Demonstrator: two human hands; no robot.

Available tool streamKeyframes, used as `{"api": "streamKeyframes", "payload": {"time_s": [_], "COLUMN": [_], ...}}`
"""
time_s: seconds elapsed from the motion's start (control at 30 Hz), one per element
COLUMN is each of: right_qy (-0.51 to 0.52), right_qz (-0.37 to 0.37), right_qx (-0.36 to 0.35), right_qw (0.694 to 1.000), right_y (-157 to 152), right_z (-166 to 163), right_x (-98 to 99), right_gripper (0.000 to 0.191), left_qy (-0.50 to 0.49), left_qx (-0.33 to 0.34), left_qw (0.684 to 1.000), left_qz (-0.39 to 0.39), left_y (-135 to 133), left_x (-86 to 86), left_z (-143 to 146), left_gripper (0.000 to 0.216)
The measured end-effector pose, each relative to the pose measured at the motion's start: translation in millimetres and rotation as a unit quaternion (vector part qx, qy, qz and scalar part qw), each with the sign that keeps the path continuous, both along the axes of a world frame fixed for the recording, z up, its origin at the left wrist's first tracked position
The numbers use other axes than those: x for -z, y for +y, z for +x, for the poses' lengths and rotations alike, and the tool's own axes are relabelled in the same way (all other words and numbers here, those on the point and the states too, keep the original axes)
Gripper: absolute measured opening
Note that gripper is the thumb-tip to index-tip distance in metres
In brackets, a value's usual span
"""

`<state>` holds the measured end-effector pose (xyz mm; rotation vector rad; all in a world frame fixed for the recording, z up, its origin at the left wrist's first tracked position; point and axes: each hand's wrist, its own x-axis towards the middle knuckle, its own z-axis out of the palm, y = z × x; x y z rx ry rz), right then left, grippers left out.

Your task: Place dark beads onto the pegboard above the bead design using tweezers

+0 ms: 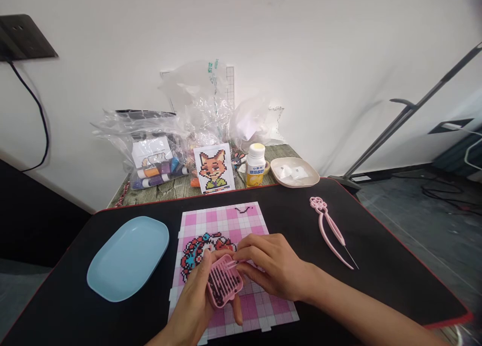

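Note:
My left hand [196, 300] grips a small pink ridged bead tray [230, 289] from the left and beneath. Dark beads [216, 292] lie in the tray's grooves, mostly toward its lower left. At the tray's upper right corner, my right hand [269, 263] has thumb and fingers pinched together; what is between them is too small to name. Below both hands lies a pink-and-white checked pegboard [278, 306]. A bead pattern [190, 255] in red, black, blue and white covers its left part, partly hidden by my hands. A short curved row of dark beads [244, 210] sits near its top edge.
A light blue tray [128, 258] is left of the board, pink tweezers [331, 230] right. Behind stand a fox pixel picture [214, 169], a white-and-yellow bottle [255, 166], a cream dish [312, 174] with small packets, and plastic bags [150, 135] of bead tubes. A metal stand [399, 120] rises at right.

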<state>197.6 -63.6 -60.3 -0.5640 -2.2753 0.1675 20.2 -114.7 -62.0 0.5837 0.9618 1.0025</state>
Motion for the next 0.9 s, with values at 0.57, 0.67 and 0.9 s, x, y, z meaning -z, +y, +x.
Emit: {"api": "streamKeyframes", "payload": {"time_s": [0.57,0.67,0.9], "right_qy": [0.019,0.037,-0.011], "right_qz": [-0.01,-0.024,-0.049], "right_qx": [0.014,0.061,0.307], "right_qw": [1.0,0.997,0.95], "right_y": [2,14,55], "right_z": [3,12,43], "right_x": [-2.9,-4.0,16.6], "right_gripper": [0.012,0.012,0.03], "left_qy": [0.002,-0.01,-0.002], "left_qx": [0.011,0.029,0.036], "left_qw": [1.0,0.999,0.999], "left_qz": [0.005,0.015,0.011], "left_y": [-2,-2,-3], "left_x": [2.8,2.4,2.4], "left_z": [-1,-2,-5], "left_gripper": [0.048,0.049,0.048]}}
